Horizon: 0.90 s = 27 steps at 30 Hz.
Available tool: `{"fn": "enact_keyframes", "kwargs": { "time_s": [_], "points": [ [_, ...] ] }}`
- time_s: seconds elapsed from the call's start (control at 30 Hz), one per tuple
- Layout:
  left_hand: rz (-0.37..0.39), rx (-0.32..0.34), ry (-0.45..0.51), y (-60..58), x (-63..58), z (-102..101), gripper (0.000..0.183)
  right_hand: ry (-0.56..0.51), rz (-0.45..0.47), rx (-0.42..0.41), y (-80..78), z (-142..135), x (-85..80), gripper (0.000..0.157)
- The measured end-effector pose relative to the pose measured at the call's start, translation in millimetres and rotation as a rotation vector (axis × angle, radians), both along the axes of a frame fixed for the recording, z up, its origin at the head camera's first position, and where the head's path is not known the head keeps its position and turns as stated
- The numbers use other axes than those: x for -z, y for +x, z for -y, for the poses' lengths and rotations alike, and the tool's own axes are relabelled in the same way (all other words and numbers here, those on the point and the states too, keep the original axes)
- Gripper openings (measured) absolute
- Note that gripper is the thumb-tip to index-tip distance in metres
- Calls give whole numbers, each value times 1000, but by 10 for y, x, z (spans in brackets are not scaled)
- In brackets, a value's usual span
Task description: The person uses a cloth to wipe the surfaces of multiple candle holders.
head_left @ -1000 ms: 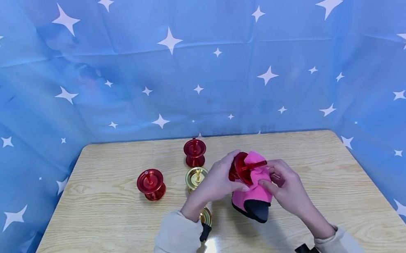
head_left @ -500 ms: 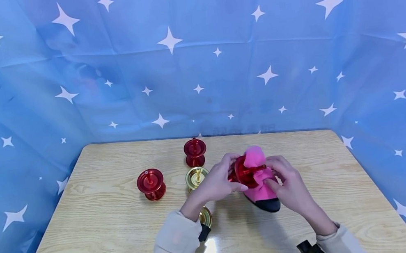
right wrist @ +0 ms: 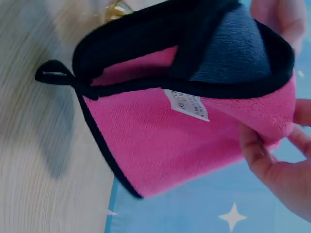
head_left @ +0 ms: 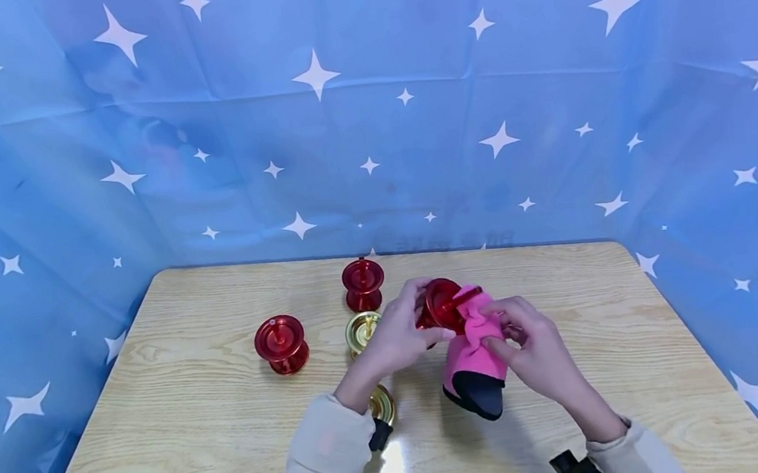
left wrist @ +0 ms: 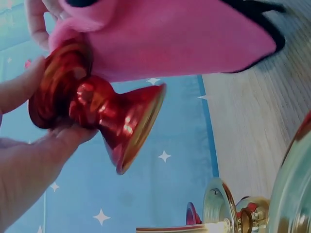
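Observation:
My left hand (head_left: 396, 333) grips a shiny red metal candle holder (head_left: 441, 301) by its side, above the table and tilted so its spike points right. The left wrist view shows thumb and fingers around one flared end of the holder (left wrist: 121, 119). My right hand (head_left: 536, 345) pinches a pink cloth (head_left: 461, 357) with dark edging and a dark grey inner side. Bunched cloth lies against the holder's dish, by the spike. In the right wrist view the cloth (right wrist: 146, 136) hangs down, showing a white label (right wrist: 187, 104) and a black loop (right wrist: 53, 74).
Two red candle holders stand on the wooden table (head_left: 184, 426), one at left (head_left: 282, 344) and one at the back (head_left: 363, 284). Two gold ones (head_left: 361, 331) (head_left: 383, 406) are partly hidden by my left arm. A blue starry curtain (head_left: 366, 114) hangs behind.
The cloth swings right and then back left, its dark side facing forward again. The held candle holder shifts slightly left and its spike tips upward. The standing candle holders stay put.

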<state>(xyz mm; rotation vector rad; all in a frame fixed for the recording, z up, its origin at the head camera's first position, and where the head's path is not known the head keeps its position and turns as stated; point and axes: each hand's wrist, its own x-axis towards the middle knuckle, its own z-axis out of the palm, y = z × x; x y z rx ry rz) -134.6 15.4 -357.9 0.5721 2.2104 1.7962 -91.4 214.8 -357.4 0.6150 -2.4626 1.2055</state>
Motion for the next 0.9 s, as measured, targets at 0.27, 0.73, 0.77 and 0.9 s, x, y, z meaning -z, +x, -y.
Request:
{"fn": "enact_keyframes", "kwargs": {
  "time_s": [0.27, 0.73, 0.77, 0.9],
  "points": [
    [126, -180, 106, -53, -88, 94, 65, -111, 87, 54, 27, -122, -38, 35],
    [169, -240, 89, -10, -107, -9, 52, -224, 112, -42, 16, 36, 104, 35],
    [160, -241, 83, -9, -103, -15, 48, -225, 115, -39, 16, 38, 99, 35],
    [108, -208, 47, -12, -78, -28, 32, -212, 135, -28, 18, 36, 72, 34]
  ]
}}
